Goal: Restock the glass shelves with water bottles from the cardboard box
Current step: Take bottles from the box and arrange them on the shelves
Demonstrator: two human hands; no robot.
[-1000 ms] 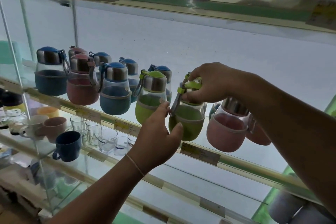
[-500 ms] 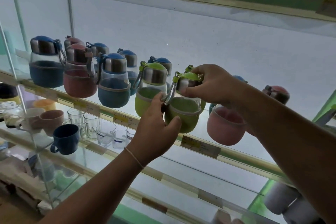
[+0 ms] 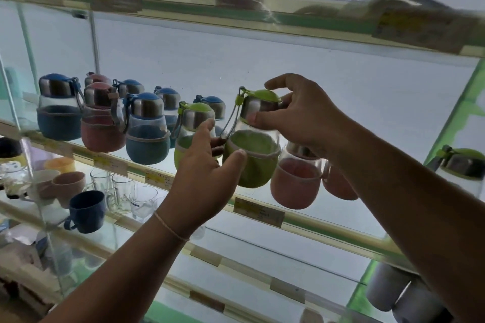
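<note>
Head view, looking up at the glass shelf that carries the bottle row. The green bottle sits at the front edge of this shelf, tilted slightly with its cap leaning right — both hands are on it.

Left hand: cups the green sleeve from the near-left side, thumb laid across the sleeve front, fingers curled round the far-left side between this bottle and the second green bottle just beside it. A thin band circles the left wrist.

Right hand: comes in from the right at cap height. Thumb presses the clear neck just under the steel collar; index finger arches above the green lid. Whether that fingertip touches the lid cannot be told — the frame is soft there.

The bottle's strap loop hangs down its left side, next to the left hand's fingers.

Neighbours on the same shelf: a pink bottle just right of the held one, partly behind the right forearm; further left, a blue bottle, a pink-sleeved bottle and a dark blue bottle, with more blue-capped ones in the far row.

Shelf below, left: a navy mug, a tan mug, clear glass mugs.
</note>
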